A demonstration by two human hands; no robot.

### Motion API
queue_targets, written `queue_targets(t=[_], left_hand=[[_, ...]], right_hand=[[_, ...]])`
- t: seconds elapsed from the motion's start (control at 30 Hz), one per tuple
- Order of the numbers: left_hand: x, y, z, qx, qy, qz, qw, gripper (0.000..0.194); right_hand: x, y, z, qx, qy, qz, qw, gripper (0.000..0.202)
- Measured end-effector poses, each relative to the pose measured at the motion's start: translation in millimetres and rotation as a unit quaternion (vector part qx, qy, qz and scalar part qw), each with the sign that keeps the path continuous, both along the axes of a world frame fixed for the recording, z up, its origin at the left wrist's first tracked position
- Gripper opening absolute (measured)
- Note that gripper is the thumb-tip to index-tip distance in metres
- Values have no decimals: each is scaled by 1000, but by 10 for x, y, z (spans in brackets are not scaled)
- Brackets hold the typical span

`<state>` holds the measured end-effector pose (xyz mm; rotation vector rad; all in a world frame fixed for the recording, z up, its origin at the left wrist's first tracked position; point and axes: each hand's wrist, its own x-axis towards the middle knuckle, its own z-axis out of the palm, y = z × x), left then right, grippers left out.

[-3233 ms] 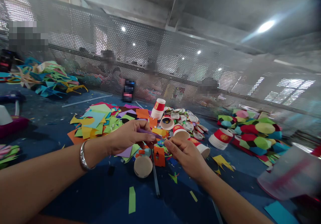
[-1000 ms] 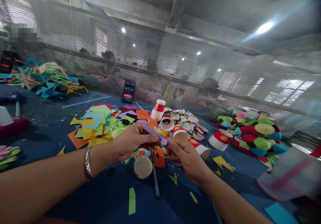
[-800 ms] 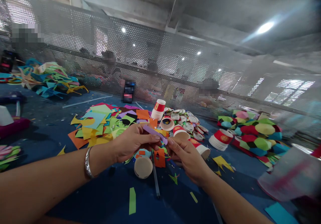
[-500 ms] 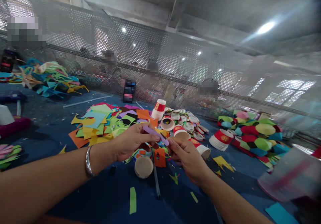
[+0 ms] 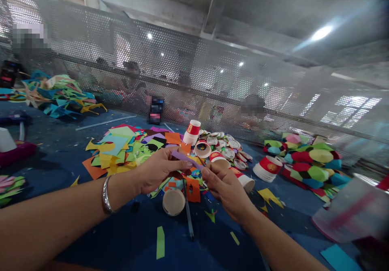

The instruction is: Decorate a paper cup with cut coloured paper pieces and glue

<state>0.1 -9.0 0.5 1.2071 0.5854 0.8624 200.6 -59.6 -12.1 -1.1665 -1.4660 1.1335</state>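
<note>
A narrow purple paper strip (image 5: 185, 158) is stretched between my two hands above the table. My left hand (image 5: 162, 167), a silver bangle on its wrist, is closed with thumb and fingers on the strip's left part. At the strip's right end, the thumb and fingertips of my right hand (image 5: 220, 180) are pinched together. A thin dark pointed thing shows by the right fingertips, too small to name. Below the hands lie a round tan paper cup (image 5: 174, 202), an orange paper piece with cut-outs (image 5: 193, 190) and a thin clear stick (image 5: 188, 214).
Coloured paper scraps (image 5: 121, 145) heap behind my left hand. Stacked red-and-white paper cups (image 5: 269, 168) and decorated round pieces (image 5: 316, 157) lie right, near a translucent tub (image 5: 349, 210). A phone (image 5: 156, 109) leans against the perforated metal screen (image 5: 170, 60); people sit beyond.
The purple strip has tilted slightly, and its right end now meets my right fingertips. The dark pointed thing has shifted a little right and up. Both hands stay almost in place.
</note>
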Motion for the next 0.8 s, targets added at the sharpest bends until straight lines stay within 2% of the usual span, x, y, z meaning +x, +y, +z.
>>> queue_targets(t=[0.23,0.37,0.47,0.8], left_hand=[[-10,22,-53,-12,26,-78,997,26],[-37,40,-43,64,82,-48,993,22],[-35,42,-22,116,73,-17,990,18],[-56,37,-58,136,150,-101,974,10]], right_hand=[[25,16,-7,32,-13,-3,999,33],[22,-4,13,42,-25,1,999,31],[15,-19,34,46,-40,8,998,31],[1,-15,37,55,-54,16,997,32]])
